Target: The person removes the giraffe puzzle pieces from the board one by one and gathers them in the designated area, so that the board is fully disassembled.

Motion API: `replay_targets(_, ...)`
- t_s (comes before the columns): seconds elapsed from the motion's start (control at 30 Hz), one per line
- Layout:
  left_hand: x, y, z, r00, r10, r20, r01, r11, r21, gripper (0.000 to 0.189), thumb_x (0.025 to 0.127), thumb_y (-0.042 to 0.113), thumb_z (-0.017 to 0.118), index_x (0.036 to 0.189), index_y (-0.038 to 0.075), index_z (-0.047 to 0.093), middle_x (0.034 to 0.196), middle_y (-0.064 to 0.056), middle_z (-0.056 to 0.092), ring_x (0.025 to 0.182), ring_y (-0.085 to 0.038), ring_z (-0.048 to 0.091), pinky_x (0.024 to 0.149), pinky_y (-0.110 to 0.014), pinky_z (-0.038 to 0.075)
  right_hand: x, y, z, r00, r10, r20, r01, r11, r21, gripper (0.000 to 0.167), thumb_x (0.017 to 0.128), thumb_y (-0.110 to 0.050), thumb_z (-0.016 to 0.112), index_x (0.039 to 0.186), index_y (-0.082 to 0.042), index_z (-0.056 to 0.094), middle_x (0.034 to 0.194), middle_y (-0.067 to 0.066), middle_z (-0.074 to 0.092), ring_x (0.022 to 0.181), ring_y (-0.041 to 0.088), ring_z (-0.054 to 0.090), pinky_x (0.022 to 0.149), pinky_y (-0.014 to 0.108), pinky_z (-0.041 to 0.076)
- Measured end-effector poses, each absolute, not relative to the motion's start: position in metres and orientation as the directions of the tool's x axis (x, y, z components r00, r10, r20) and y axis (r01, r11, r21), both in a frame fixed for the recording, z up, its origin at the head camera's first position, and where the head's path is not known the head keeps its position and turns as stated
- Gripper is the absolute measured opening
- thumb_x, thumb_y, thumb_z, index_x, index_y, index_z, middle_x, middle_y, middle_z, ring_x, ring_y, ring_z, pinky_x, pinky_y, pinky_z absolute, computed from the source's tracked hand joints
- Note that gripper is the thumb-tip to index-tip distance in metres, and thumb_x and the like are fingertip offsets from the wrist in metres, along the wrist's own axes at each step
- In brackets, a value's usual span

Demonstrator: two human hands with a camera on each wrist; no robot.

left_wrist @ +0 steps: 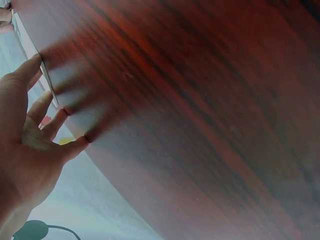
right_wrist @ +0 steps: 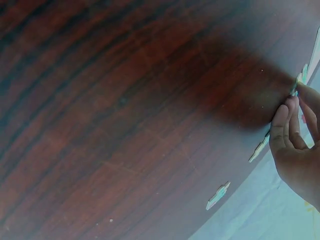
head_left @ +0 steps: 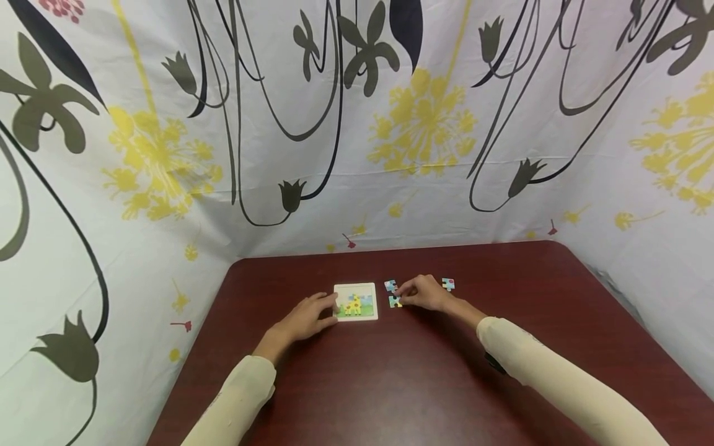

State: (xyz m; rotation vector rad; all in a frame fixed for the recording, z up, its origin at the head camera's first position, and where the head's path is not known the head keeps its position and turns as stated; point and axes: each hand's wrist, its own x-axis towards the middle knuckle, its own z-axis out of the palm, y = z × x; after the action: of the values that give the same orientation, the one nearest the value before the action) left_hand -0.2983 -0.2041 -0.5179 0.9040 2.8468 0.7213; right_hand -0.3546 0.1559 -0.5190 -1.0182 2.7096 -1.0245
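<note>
A small light-framed puzzle board with a yellow giraffe picture lies flat on the dark red table. My left hand touches its left side, fingers spread and fairly straight; the left wrist view shows the fingertips along the edge of the board. To the right of the board, my right hand pinches a small puzzle piece between thumb and fingers, low over the table. Beside those fingertips lie a blue-and-white puzzle piece and a green-and-yellow puzzle piece. The fingers partly hide the pinched piece.
Another blue puzzle piece with a red spot lies beyond the right hand. A flower-patterned white cloth hangs behind and around the table, whose far edge is a little past the pieces.
</note>
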Motion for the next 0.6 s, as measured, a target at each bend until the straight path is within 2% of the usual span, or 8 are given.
replay_targets(0.27, -0.298, -0.204, -0.519, -0.834, 0.547, 0.066, 0.515, 0.730, 0.449, 0.020, 0.103, 0.024, 0.068, 0.121, 0.016, 0.069, 0.151, -0.013, 0.054, 0.148, -0.043, 0.038, 0.116, -0.066, 0.030, -0.357, 0.153, -0.519, -0.772, -0.606, 0.191, -0.584, 0.560, -0.588, 0.010, 0.093, -0.007, 0.078, 0.102, -0.004, 0.081, 0.092, 0.004, 0.079, 0.084, 0.016, 0.076, 0.073, 0.027, 0.060)
replay_targets(0.43, -0.298, -0.205, -0.520, -0.846, 0.531, 0.053, 0.496, 0.745, 0.447, 0.017, 0.103, 0.025, 0.068, 0.119, 0.018, 0.069, 0.156, -0.012, 0.049, 0.149, -0.041, 0.037, 0.117, -0.066, 0.029, -0.358, 0.148, -0.514, -0.763, -0.619, 0.187, -0.585, 0.537, -0.608, 0.010, 0.093, -0.006, 0.078, 0.103, -0.002, 0.080, 0.095, 0.006, 0.079, 0.087, 0.018, 0.077, 0.075, 0.027, 0.061)
replay_targets(0.6, -0.298, -0.203, -0.520, -0.847, 0.529, 0.054, 0.494, 0.746, 0.446, 0.018, 0.103, 0.025, 0.068, 0.120, 0.018, 0.068, 0.155, -0.011, 0.051, 0.149, -0.040, 0.037, 0.117, -0.067, 0.028, -0.356, 0.141, -0.509, -0.751, -0.637, 0.173, -0.592, 0.534, -0.604, 0.010, 0.094, -0.005, 0.077, 0.103, -0.001, 0.080, 0.095, 0.007, 0.079, 0.085, 0.017, 0.077, 0.073, 0.026, 0.060)
